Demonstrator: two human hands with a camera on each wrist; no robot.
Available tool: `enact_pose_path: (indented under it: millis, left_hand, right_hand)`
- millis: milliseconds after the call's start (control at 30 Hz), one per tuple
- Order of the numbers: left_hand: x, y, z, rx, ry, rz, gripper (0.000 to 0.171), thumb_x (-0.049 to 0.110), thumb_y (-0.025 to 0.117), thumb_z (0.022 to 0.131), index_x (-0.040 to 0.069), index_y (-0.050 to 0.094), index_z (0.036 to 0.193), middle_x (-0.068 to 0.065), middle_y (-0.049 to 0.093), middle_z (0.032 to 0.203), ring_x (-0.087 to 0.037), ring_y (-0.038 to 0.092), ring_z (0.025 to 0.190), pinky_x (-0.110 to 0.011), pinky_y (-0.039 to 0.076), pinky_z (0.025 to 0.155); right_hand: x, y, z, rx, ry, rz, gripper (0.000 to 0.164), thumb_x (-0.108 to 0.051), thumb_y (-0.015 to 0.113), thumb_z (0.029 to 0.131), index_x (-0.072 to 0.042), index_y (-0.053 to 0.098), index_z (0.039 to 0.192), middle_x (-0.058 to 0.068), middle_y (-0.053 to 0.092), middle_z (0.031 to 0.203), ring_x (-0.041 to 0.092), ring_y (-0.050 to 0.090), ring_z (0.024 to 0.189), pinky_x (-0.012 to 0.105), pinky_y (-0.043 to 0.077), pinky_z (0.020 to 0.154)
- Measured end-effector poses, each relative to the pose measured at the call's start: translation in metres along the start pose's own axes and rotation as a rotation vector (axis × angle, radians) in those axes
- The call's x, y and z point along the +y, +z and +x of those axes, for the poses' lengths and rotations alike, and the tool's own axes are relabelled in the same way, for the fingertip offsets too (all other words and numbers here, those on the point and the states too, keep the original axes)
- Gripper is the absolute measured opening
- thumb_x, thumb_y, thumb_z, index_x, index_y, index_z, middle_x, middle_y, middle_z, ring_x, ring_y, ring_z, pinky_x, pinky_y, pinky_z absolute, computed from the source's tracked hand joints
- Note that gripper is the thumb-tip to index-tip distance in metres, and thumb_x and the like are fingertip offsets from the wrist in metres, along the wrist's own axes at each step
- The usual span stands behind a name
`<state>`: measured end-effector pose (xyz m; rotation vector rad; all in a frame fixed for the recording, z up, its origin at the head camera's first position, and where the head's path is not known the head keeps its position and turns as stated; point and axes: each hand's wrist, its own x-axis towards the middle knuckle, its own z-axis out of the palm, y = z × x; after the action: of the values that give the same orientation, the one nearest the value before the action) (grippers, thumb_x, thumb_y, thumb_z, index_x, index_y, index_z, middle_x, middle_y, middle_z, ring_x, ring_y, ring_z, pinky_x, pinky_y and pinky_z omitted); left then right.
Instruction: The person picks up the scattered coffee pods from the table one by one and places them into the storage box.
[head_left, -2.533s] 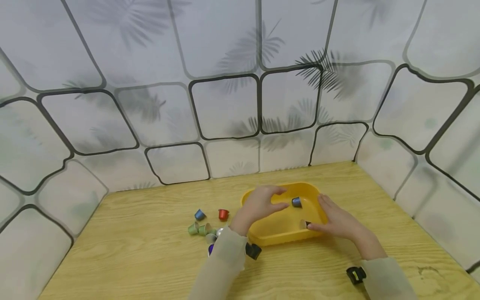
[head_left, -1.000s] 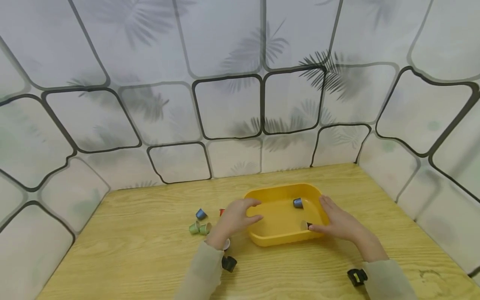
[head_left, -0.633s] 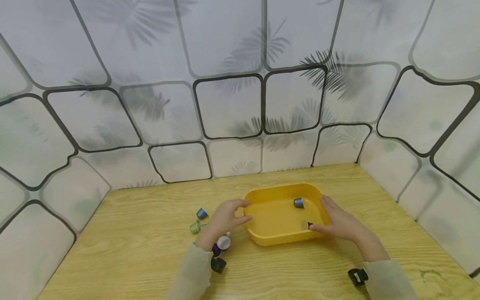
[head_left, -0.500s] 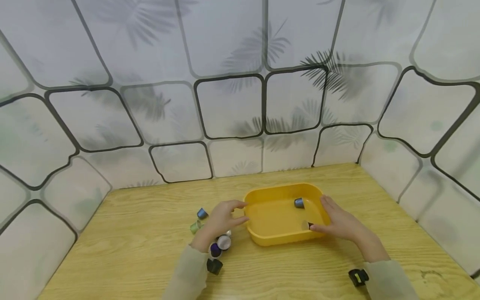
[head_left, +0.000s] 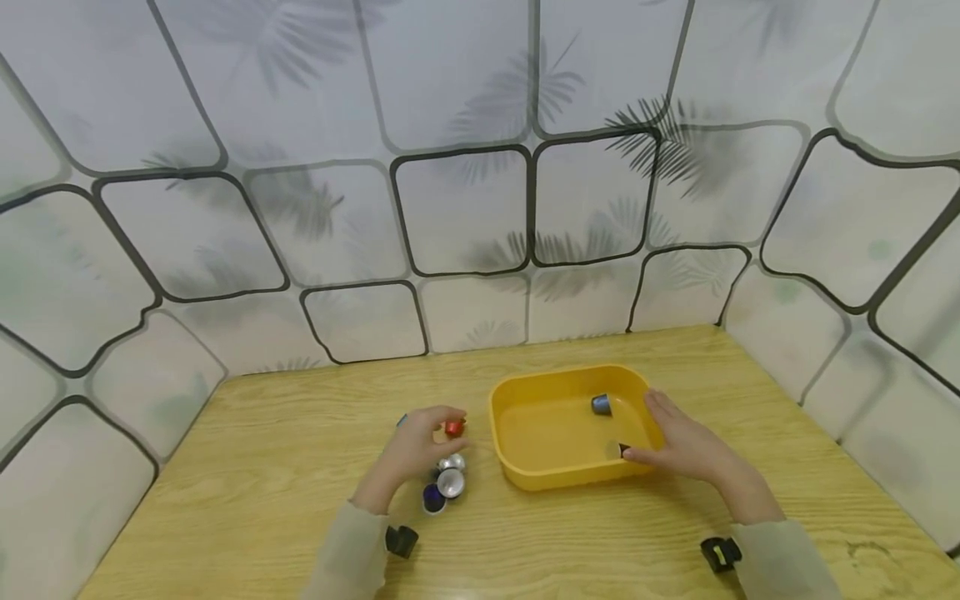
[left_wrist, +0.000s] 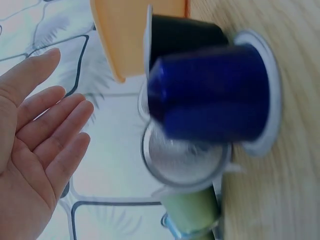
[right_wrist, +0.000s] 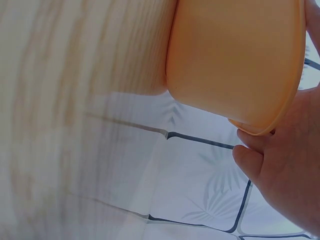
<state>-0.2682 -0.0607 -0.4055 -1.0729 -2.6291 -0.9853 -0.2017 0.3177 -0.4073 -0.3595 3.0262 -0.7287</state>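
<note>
My left hand [head_left: 408, 446] hovers over the table left of the yellow tray [head_left: 555, 479], thumb and fingers apart with nothing between them. Just beyond its fingertips is a red coffee capsule [head_left: 454, 427]. Silver capsules [head_left: 451, 482] and a dark blue capsule [head_left: 433, 498] lie right of that wrist. In the left wrist view, the blue capsule [left_wrist: 210, 95] looms large, with a green capsule [left_wrist: 192, 210] below. My right hand [head_left: 690, 446] holds the tray's right side, thumb over the near corner. Inside the tray lie a blue capsule [head_left: 602, 405] and a partly hidden dark-and-pale capsule [head_left: 623, 451].
A wooden table [head_left: 262, 483] runs back to a patterned wall covering [head_left: 472, 312] that also rises at both sides. Another blue capsule [head_left: 402, 420] peeks out behind my left hand, which hides the green ones in the head view.
My left hand has drawn back leftward from above the tray to the loose capsules, fingers staying apart. My right hand has stayed at the tray, and the two capsules inside remain there.
</note>
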Motion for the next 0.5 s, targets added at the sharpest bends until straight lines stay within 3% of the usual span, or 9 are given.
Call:
enact_pose_path:
  millis: [300, 500]
  left_hand:
    - [-0.005, -0.013, -0.013, -0.01, -0.087, -0.022, 0.033, 0.013, 0.068, 0.078, -0.001, 0.06, 0.107, -0.013, 0.06, 0.106, -0.026, 0.056, 0.097, -0.043, 0.046, 0.077]
    - [-0.007, -0.018, -0.019, -0.006, -0.093, -0.022, 0.035, 0.014, 0.067, 0.078, -0.003, 0.059, 0.108, -0.016, 0.059, 0.107, -0.031, 0.056, 0.096, -0.045, 0.045, 0.078]
  right_hand:
    - [0.001, 0.001, 0.002, 0.001, -0.006, -0.016, 0.102, -0.056, 0.058, 0.075, 0.015, 0.015, 0.133, 0.032, 0.01, 0.138, 0.045, 0.013, 0.125, 0.056, 0.017, 0.096]
    - [0.001, 0.001, 0.002, 0.002, -0.007, -0.01, 0.102, -0.056, 0.059, 0.075, 0.015, 0.015, 0.133, 0.033, 0.011, 0.138, 0.045, 0.013, 0.125, 0.056, 0.017, 0.096]
